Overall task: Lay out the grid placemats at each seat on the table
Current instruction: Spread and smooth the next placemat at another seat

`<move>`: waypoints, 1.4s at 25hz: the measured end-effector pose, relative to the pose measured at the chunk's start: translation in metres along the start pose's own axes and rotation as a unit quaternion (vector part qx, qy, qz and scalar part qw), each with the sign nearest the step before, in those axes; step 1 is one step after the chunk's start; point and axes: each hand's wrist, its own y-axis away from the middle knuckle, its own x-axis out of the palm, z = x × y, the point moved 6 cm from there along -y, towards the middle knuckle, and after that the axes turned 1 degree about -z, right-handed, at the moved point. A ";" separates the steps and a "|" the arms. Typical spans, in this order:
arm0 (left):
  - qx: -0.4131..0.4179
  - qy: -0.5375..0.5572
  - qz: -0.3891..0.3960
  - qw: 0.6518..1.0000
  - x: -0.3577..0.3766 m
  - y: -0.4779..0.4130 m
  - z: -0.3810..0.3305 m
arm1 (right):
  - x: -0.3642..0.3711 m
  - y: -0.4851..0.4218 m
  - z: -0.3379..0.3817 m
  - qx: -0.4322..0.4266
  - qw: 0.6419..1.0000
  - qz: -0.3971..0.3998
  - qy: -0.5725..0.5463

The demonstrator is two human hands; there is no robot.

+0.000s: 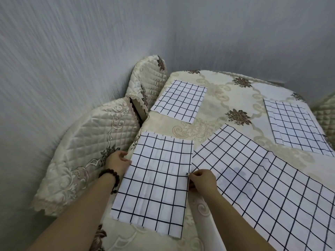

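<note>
Item: my left hand point(118, 161), beaded bracelet point(112, 180) at the wrist, forearm reaching in from the near left. Its fingers pinch the left edge of the near placemat point(154, 185).

Item: my right hand point(202, 181), forearm coming up from the near edge. Its fingertips pinch the same placemat's right edge, just where it meets the long grid cloth point(262, 180).

Item: near placemat, white with black grid, flat on the table point(223, 98) at its near left side, beside the near chair point(90, 151).

Item: far placemat point(179, 100), flat at the far left, beside the far chair point(148, 82).

Item: right placemats point(297, 125), several stacked slightly askew near the table's right edge.

Item: long grid cloth, running diagonally from the table's middle toward the near right, cut off by the frame.

Item: table covering, cream damask with brown floral motifs. Chairs in matching quilted covers. Grey textured wall point(72, 51) behind, meeting in a corner.

Item: quilted edge point(324, 116) at far right, mostly cut off; I cannot tell what it is.
</note>
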 end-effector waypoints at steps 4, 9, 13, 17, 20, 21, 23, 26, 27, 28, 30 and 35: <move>0.007 -0.011 0.009 1.000 0.000 -0.002 -0.002 | 0.001 0.006 -0.001 0.013 1.000 0.011 -0.011; 0.009 -0.028 -0.021 0.999 0.000 -0.005 -0.004 | 0.007 0.008 0.003 0.000 1.000 0.016 0.018; 0.075 -0.105 -0.049 0.990 -0.005 0.004 -0.013 | 0.001 0.016 0.015 -0.075 0.984 -0.031 0.162; 0.294 -0.254 -0.013 0.922 0.022 0.024 -0.026 | 0.027 0.032 0.029 -0.289 0.892 -0.152 0.312; 0.295 -0.392 0.086 0.867 0.056 0.028 -0.010 | 0.070 0.036 0.016 -0.320 0.851 -0.093 0.405; 0.293 -0.413 0.097 0.857 0.061 0.024 -0.007 | 0.076 0.036 0.009 -0.303 0.855 -0.085 0.413; 0.294 -0.440 0.105 0.842 0.067 0.019 -0.002 | 0.079 0.037 -0.004 -0.263 0.868 -0.070 0.416; 0.311 -0.431 0.086 0.843 0.064 0.015 -0.004 | 0.079 0.039 -0.005 -0.246 0.872 -0.065 0.418; 0.315 -0.422 0.076 0.847 0.064 0.014 -0.007 | 0.077 0.035 0.000 -0.255 0.871 -0.074 0.412; 0.333 -0.414 0.055 0.845 0.066 0.014 -0.015 | 0.075 0.028 0.008 -0.262 0.871 -0.092 0.405; 0.379 -0.408 0.024 0.831 0.073 0.012 -0.034 | 0.075 0.006 0.029 -0.264 0.871 -0.119 0.397; 0.393 -0.399 0.075 0.825 0.115 -0.002 -0.064 | 0.091 -0.044 0.070 -0.284 0.866 -0.067 0.406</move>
